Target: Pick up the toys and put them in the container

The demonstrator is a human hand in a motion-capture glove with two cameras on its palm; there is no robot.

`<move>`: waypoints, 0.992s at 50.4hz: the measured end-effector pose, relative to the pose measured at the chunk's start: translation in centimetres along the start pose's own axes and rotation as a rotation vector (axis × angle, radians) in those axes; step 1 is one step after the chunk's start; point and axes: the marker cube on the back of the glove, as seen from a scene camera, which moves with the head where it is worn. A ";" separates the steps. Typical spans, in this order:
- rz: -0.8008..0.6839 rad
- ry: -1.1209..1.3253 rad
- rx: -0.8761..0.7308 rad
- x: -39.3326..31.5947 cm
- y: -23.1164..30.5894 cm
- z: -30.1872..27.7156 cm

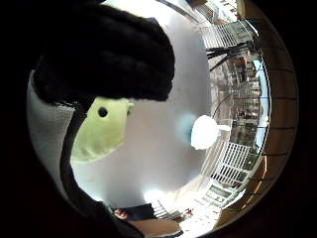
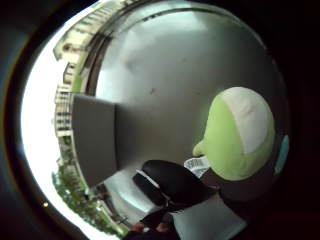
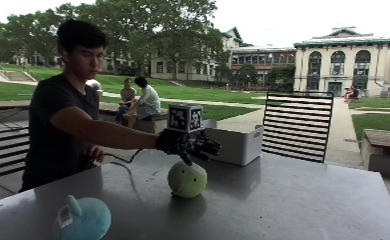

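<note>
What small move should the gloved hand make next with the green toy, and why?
Probably lower a little and close the fingers round the green toy. The gloved right hand hovers just above it with fingers hanging over it, seemingly not gripping yet, and the toy sits on the table. The white container waits behind, so grasping comes first.

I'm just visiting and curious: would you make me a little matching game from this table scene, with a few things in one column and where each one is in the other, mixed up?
Things:
1. green plush toy
2. blue plush toy
3. white container
4. gloved right hand

Places:
A. at the table's near corner, closest to the camera
B. at the table's far edge, in front of the slatted chair
C. mid-table, directly under the glove
D. in the air just above the green toy

Pairs: 1-C, 2-A, 3-B, 4-D
</note>
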 end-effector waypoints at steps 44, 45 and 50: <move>0.057 0.031 -0.145 2.9 2.3 9.6; 0.059 0.026 -0.149 2.9 2.3 9.5; 0.064 -0.018 -0.155 3.0 2.4 8.9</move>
